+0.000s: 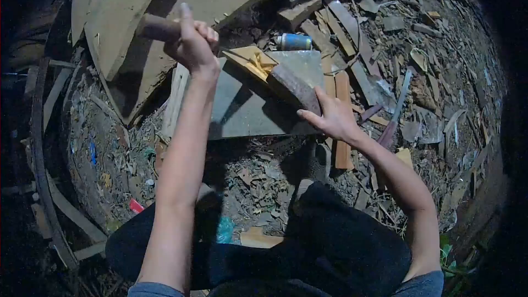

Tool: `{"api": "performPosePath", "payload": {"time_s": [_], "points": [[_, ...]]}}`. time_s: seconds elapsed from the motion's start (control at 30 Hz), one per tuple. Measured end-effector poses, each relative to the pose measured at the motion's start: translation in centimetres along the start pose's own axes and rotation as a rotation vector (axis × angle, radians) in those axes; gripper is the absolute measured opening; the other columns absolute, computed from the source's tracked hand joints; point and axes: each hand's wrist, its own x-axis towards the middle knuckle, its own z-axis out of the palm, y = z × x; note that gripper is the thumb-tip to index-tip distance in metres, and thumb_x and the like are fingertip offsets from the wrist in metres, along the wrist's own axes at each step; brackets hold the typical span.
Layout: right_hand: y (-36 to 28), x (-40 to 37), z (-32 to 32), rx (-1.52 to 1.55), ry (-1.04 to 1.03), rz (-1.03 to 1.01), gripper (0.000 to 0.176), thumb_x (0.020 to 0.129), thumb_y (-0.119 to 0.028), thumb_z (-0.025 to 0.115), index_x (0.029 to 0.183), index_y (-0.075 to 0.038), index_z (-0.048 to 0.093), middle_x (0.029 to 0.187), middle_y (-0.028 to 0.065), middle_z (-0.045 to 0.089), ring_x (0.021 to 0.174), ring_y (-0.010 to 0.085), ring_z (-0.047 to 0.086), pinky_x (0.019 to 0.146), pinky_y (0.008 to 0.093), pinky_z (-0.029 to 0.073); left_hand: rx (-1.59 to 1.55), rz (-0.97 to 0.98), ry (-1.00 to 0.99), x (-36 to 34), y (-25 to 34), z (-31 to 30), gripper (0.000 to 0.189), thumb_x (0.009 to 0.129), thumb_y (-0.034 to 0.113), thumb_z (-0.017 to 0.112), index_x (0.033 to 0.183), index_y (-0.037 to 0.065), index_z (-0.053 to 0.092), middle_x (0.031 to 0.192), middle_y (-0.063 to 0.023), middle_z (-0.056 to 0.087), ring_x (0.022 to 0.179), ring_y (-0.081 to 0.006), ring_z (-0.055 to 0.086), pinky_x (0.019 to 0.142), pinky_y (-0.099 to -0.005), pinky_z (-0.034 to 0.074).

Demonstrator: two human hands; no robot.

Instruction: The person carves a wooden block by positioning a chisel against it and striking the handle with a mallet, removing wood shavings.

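My left hand [193,47] is closed round the thick brown wooden handle [157,28] of a bladed tool. A thin dark blade runs from that fist toward the cut end of a bark-covered piece of wood [295,88]. Fresh yellow wood [252,59] shows at that end, with a splintered notch. At the near end, my right hand [334,115] grips the piece between thumb and fingers, some of them hidden. The wood lies slanted over a flat grey block [231,102].
Large boards [126,16] lean at the upper left. A blue can [295,42] lies behind the block. An orange-brown wood strip [344,121] and a long narrow tool with a reddish handle [388,133] lie right. Wood chips and scraps [429,77] cover the ground.
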Motion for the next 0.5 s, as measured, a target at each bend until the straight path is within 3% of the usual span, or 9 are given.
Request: {"api": "performPosePath", "payload": {"time_s": [0.23, 0.27, 0.37, 0.5], "points": [[-0.2, 0.1, -0.2, -0.025, -0.018, 0.018, 0.078, 0.082, -0.06, 0.06, 0.131, -0.001, 0.046, 0.092, 0.029, 0.066, 0.088, 0.0436, 0.065, 0.078, 0.0477, 0.05, 0.164, 0.073, -0.059, -0.6, -2.5, 0.9, 0.033, 0.09, 0.03, 0.067, 0.074, 0.012, 0.044, 0.054, 0.0036, 0.044, 0.039, -0.0058, 0.039, 0.037, -0.0236, 0.033], [-0.4, 0.1, -0.2, -0.035, -0.035, 0.037, 0.076, 0.082, -0.06, 0.061, 0.129, -0.002, 0.046, 0.092, 0.0289, 0.066, 0.088, 0.0434, 0.065, 0.079, 0.0476, 0.05, 0.122, -0.062, -0.103, -0.1, -2.4, 0.5, 0.035, 0.089, 0.03, 0.069, 0.069, 0.01, 0.047, 0.056, 0.002, 0.049, 0.039, -0.0059, 0.042, 0.036, -0.0243, 0.034], [0.9, 0.4, 1.0, -0.073, 0.055, -0.049, 0.081, 0.083, -0.064, 0.055, 0.138, -0.006, 0.041, 0.086, 0.0262, 0.067, 0.081, 0.0443, 0.066, 0.072, 0.052, 0.051, 0.29, 0.061, -0.034, 0.3, -3.2, 0.8, 0.039, 0.087, 0.032, 0.07, 0.062, 0.011, 0.049, 0.055, 0.0012, 0.052, 0.043, -0.0047, 0.046, 0.038, -0.022, 0.034], [0.8, 0.4, 0.9, -0.066, 0.063, -0.056, 0.08, 0.083, -0.064, 0.055, 0.137, -0.006, 0.041, 0.088, 0.0271, 0.067, 0.083, 0.0448, 0.066, 0.073, 0.0523, 0.05, 0.318, 0.035, -0.019, 0.4, -3.8, 1.4, 0.042, 0.087, 0.032, 0.07, 0.057, 0.008, 0.052, 0.055, -0.0002, 0.056, 0.048, -0.0077, 0.052, 0.044, -0.0262, 0.039]]}}
